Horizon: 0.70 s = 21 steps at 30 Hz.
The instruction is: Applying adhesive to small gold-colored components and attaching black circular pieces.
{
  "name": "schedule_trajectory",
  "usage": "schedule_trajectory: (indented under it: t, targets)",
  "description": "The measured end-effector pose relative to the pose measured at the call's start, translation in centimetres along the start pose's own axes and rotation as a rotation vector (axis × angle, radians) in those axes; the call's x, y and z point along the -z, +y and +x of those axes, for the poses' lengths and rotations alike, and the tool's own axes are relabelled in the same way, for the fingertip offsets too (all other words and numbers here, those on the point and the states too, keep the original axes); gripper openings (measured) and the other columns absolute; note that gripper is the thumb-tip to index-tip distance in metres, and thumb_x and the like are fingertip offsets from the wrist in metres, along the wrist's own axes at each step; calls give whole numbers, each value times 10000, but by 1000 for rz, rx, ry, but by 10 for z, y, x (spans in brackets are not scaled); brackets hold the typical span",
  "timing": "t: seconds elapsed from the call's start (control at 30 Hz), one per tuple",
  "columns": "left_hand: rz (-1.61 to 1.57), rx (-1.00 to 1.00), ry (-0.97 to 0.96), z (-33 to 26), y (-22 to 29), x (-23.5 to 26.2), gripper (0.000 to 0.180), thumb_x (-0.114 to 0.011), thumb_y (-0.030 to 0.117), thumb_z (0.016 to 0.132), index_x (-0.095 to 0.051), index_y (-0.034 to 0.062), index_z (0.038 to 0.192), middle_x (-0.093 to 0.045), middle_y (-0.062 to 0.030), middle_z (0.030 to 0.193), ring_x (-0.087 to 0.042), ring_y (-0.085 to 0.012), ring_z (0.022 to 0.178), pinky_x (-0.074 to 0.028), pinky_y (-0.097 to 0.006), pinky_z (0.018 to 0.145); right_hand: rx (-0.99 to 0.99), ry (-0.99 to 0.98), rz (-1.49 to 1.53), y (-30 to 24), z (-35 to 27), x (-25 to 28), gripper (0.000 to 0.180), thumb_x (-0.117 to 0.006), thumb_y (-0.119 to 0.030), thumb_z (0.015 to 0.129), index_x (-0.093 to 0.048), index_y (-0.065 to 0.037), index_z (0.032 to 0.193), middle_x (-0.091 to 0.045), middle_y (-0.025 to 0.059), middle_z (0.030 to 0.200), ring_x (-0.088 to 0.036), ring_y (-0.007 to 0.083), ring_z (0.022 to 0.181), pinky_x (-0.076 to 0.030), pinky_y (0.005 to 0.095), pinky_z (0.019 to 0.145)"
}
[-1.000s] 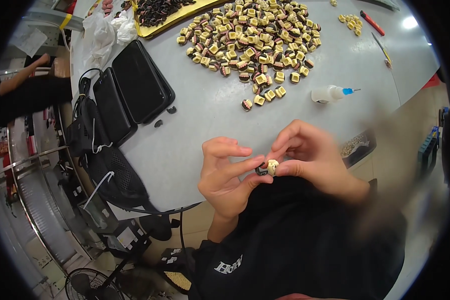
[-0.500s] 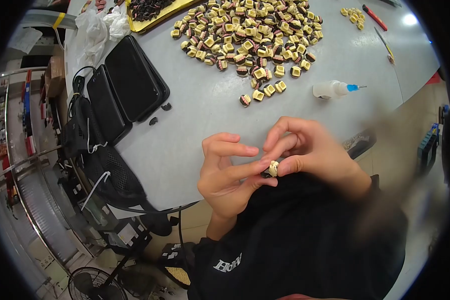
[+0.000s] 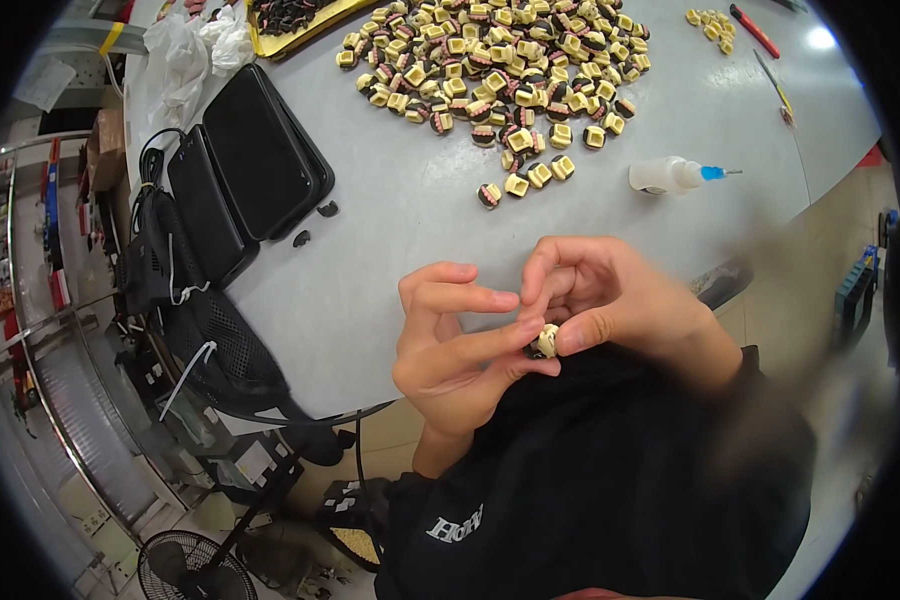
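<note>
A small cream-and-black moulded piece (image 3: 544,342) is pinched between the thumb and fingers of my left hand (image 3: 448,360), in front of my body at the table's near edge. Its upper fingers stay raised and bent. From the other side, my right hand (image 3: 625,300) presses its thumb against the same piece, its fingers curled close above; they partly hide it. Farther off lies a large heap of similar pieces (image 3: 500,85), cream and black with pink ridges. Several of them sit in a short row (image 3: 517,185) just in front of the heap.
A clear bottle (image 3: 662,175) with a blue needle tip lies right of the heap. Two black flat cases (image 3: 260,150) rest at left, with small black bits (image 3: 302,238) beside them. A yellow tray (image 3: 305,38) of dark pieces stands at the back; a red pen (image 3: 754,30) lies far right.
The right fingers have shifted slightly around the piece, which stays between both hands. The view has moved a little; the rest looks the same.
</note>
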State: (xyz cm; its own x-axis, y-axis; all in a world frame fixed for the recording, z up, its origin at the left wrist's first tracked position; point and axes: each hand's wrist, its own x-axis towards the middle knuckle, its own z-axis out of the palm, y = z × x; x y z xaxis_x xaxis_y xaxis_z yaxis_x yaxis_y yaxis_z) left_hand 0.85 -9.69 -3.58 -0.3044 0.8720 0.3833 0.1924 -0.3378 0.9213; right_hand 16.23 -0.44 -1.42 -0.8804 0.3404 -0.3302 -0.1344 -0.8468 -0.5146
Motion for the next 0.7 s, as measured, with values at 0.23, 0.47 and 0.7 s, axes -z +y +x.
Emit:
schedule_trajectory:
  t: [0.23, 0.47, 0.7]
  targets:
    - [119, -37, 32, -4, -2, 2, 354, -822, 287, 526, -716, 126, 823, -554, -12, 936, -441, -221, 1003, -374, -348, 796, 49, -39, -56, 3, 3, 3, 162, -655, -13, 797, -571, 6, 935, -639, 87, 916, -602, 129, 854, -476, 251, 775]
    - [150, -28, 81, -4, 7, 3, 373, -819, 137, 517, -724, 139, 878, -575, 18, 947, -436, -237, 946, -401, -348, 783, 76, 98, -128, 4, 3, -11, 129, -656, -36, 786, -579, 16, 876, -620, 124, 959, -593, 150, 838, -478, 261, 754]
    - [280, -56, 122, -10, 7, 2, 330, -818, 167, 528, -722, 136, 842, -560, 3, 932, -447, -233, 969, -384, -349, 783, 90, 70, -80, 9, 4, -13, 120, -643, -42, 795, -578, 16, 878, -609, 128, 966, -580, 146, 794, -482, 265, 738]
